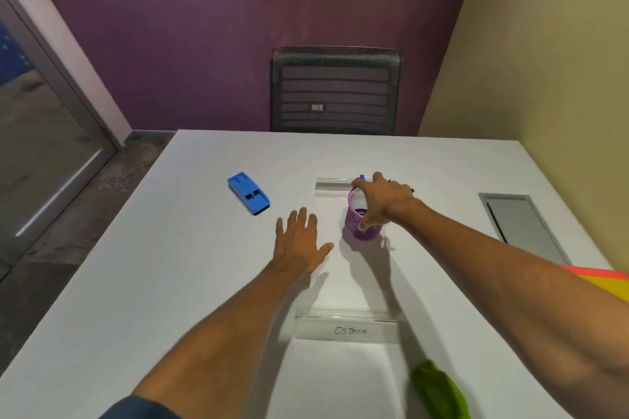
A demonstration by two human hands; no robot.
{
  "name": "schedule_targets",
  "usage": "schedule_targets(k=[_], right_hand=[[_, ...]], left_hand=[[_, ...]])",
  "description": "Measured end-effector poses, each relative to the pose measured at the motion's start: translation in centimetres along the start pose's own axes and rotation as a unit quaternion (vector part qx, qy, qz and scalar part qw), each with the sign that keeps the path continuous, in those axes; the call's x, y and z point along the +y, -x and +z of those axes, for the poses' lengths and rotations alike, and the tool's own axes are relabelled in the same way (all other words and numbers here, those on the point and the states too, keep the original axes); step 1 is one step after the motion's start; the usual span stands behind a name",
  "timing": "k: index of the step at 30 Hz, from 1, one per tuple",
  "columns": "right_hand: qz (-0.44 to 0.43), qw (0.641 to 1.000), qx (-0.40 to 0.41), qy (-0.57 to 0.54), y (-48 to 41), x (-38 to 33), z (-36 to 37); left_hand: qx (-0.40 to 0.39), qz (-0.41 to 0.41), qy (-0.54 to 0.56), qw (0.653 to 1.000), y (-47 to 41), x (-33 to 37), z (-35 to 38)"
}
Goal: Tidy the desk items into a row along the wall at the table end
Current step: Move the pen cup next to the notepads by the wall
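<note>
A purple mesh pen cup stands upright near the middle of the white table. My right hand is closed over its rim from above and the right. A blue tip and a dark tip stick out past the hand. My left hand lies flat on the table, fingers spread, left of the cup. A blue stapler-like block lies further left. A clear name holder sits just behind the cup. Another clear holder, labelled in handwriting, stands near me.
A black mesh chair stands behind the table's far edge against the purple wall. A grey cable hatch is set into the table at right. Orange and yellow sheets lie at the right edge. A green object lies near me.
</note>
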State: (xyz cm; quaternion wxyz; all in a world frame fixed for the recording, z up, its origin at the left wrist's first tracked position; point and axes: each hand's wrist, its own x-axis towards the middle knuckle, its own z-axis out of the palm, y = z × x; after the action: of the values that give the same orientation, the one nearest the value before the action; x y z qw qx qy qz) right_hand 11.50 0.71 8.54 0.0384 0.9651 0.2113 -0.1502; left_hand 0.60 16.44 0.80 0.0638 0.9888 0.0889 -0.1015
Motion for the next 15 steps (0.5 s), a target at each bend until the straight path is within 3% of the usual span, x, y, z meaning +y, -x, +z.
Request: schedule_targets(k=[15], right_hand=[[0.073,0.997,-0.007,-0.004,7.0,25.8,1.7]], left_hand=[[-0.015,0.083,0.033,0.996,-0.5,25.8,3.0]])
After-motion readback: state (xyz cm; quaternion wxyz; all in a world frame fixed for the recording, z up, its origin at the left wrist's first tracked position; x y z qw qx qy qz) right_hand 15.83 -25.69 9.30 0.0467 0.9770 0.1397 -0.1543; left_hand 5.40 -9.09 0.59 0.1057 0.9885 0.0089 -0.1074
